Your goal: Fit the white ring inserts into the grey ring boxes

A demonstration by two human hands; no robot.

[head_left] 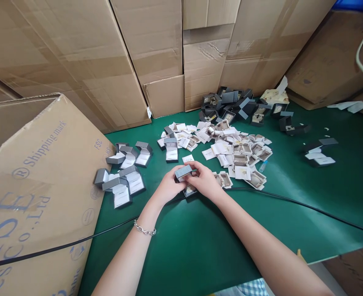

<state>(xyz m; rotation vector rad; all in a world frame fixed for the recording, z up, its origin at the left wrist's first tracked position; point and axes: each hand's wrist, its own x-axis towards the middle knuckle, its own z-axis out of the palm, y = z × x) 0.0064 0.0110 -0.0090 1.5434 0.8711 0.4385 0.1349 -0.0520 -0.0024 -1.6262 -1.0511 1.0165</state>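
A brown corrugated carton (58, 164), printed in blue, reads "® Shipping mark", "FSC" and "Co.,Ltd"; the bigger lettering is cut off. To its right, over the smooth green table (175, 255), the left hand (171, 186) and right hand (204, 179) both grip a small gray hinged box (183, 172), its lid raised, fingers closed around its sides. The left wrist wears a silver chain-link bracelet (144, 228).

Just beside the carton stand open gray boxes (115, 183) with white linings (each bears a line of print too small to read). Farther right of the carton lie white leaflets (221, 148) and beige molded inserts (257, 179) with rounded hollows. Beyond these, farther from the carton, dark angular boxes (230, 98) are heaped. A thin black cable (280, 197) crosses the carton's front and the table.
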